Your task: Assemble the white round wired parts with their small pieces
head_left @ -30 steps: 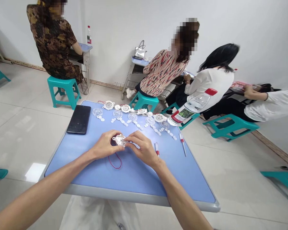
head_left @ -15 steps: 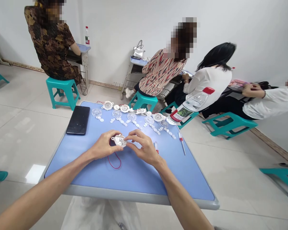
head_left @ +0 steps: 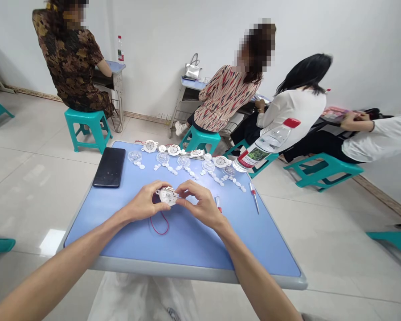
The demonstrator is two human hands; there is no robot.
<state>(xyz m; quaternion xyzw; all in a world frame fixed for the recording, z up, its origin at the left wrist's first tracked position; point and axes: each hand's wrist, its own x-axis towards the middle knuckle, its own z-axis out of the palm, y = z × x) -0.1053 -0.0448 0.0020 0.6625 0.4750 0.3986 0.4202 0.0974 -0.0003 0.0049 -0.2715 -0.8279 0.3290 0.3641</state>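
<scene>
My left hand (head_left: 150,203) is closed around the left side of a small round white plastic casing (head_left: 167,196) with a ring-shaped lug and small inner parts I cannot make out. The thumb and fingers of my right hand (head_left: 198,203) pinch at the casing's right edge. Beneath my left hand, a red cord loop (head_left: 160,225) hangs down over the blue tabletop. Beyond my hands lie clear round covers (head_left: 183,162) with small white discs (head_left: 172,170) trailing from them. Similar white casings (head_left: 174,150) line the table's far edge.
A black phone (head_left: 109,167) lies at the table's (head_left: 187,249) left. A water bottle (head_left: 259,149) stands at the far right corner. One screwdriver (head_left: 255,198) is by the right edge; a clear-and-red handle (head_left: 218,204) shows behind my right wrist. Several people sit on green stools (head_left: 87,122) beyond.
My right fingers have curled in slightly at the casing's right edge, and the casing has tilted a little. The view has shifted slightly. Table items stay in place.
</scene>
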